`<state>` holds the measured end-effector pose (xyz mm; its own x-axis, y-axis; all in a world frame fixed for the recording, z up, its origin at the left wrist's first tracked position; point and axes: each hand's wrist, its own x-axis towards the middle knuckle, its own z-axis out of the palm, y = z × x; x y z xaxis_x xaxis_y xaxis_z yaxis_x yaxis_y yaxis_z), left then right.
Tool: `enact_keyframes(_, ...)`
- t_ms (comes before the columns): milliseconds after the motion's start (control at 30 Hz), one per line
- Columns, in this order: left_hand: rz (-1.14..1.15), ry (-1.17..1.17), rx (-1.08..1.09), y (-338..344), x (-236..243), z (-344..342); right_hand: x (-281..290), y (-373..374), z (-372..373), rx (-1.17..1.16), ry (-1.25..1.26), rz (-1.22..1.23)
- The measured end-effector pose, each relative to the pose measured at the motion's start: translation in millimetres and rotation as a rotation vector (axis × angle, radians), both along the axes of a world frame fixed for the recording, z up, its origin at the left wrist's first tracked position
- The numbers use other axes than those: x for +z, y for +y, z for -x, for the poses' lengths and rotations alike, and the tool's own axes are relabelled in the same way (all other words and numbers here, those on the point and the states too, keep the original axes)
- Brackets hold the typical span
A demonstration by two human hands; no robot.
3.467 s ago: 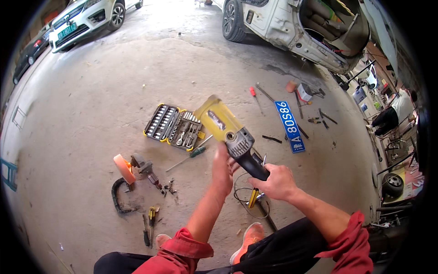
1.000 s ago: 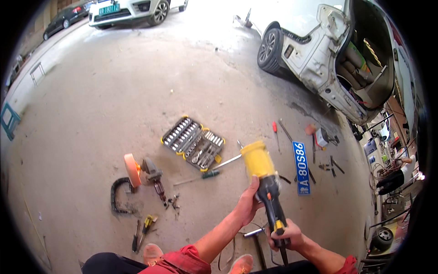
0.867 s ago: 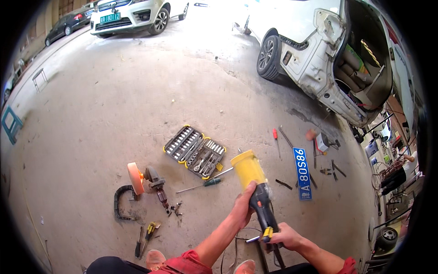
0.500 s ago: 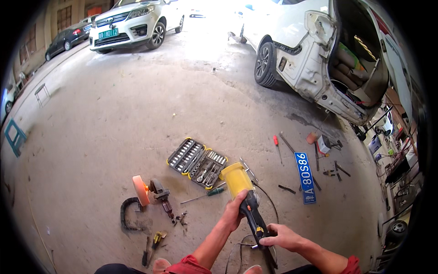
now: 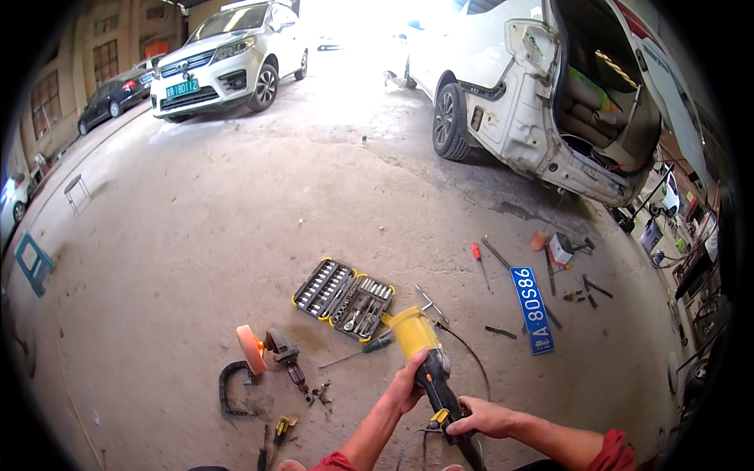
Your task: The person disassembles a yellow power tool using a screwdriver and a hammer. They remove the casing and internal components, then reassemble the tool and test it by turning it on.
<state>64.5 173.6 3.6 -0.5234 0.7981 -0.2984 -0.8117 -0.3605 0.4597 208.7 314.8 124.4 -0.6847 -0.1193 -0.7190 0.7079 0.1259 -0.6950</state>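
Note:
My left hand (image 5: 410, 382) is closed round the middle of a yellow and black polisher housing (image 5: 414, 334), whose wide yellow end points away from me. My right hand (image 5: 483, 418) grips its black rear handle, thumb lying along the top. To the left on the floor lies the polisher head (image 5: 276, 343) with an orange pad (image 5: 251, 348) and its bare motor armature (image 5: 297, 377). Beside it are a black curved handle (image 5: 228, 388) and small loose parts (image 5: 320, 394). An open socket set (image 5: 345, 298) lies just beyond the housing, with a green-handled screwdriver (image 5: 375, 344) in front.
A black cable (image 5: 476, 357) curves right of the housing. Farther right lie a blue plate (image 5: 532, 310), a red screwdriver (image 5: 477, 251), pliers (image 5: 575, 296) and a small box (image 5: 561, 248). Two screwdrivers (image 5: 280, 430) are near my feet. Beyond stand white cars (image 5: 228, 59) and a stool (image 5: 34, 263).
The view has tilted up slightly, so everything on the floor appears lower. Both hands keep hold of the polisher housing, and my right fingers look more closed round its handle.

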Motion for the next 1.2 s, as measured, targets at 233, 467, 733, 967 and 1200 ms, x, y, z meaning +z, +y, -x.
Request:
enact_keyframes(233, -0.034, -0.014, 0.022, -2, -1, -3, 3, 1, 5, 0.029, 0.008, -0.056)
enact_keyframes(467, -0.048, -0.013, 0.038, -5, -9, -3, 6, 1, 14, 0.112, -0.018, -0.165)
enact_keyframes(733, -0.087, 0.04, 0.015, -5, 4, -3, 0, 6, 13, 0.118, -0.125, 0.006)
enact_keyframes(967, -0.056, 0.119, -0.038, -6, 3, 0, -4, 3, 4, 0.145, -0.035, 0.028)
enact_keyframes(1200, 0.088, 0.068, -0.117, -6, -4, -4, -7, -9, -2, 0.025, -0.124, 0.109)
